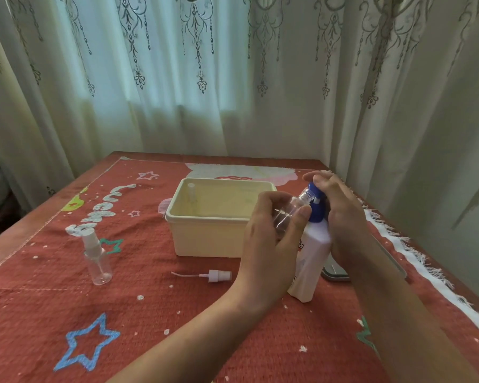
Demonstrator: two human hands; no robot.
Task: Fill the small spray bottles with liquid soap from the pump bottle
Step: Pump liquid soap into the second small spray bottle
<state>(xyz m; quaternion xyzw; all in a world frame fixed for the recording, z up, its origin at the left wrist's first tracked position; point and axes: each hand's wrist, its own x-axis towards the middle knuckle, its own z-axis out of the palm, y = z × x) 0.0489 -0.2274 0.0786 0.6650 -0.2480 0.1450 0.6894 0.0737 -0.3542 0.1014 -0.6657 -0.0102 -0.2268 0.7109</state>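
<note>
My left hand (271,239) grips a small clear spray bottle (291,208) with its cap off, tilted so its open neck meets the blue pump nozzle. The white pump bottle (311,261) with a blue pump head (315,205) stands at the right of the table. My right hand (340,211) lies over the pump head with the palm on top. A second small clear spray bottle (96,258) with its white sprayer on stands upright at the left. A loose white sprayer cap (213,275) with its thin tube lies on the cloth in front of the tub.
A cream plastic tub (205,239) sits mid-table behind the hands; another small bottle top (191,189) shows inside it. A dark flat object (336,273) lies right of the pump bottle. The red patterned cloth (150,327) covers the table; curtains hang behind.
</note>
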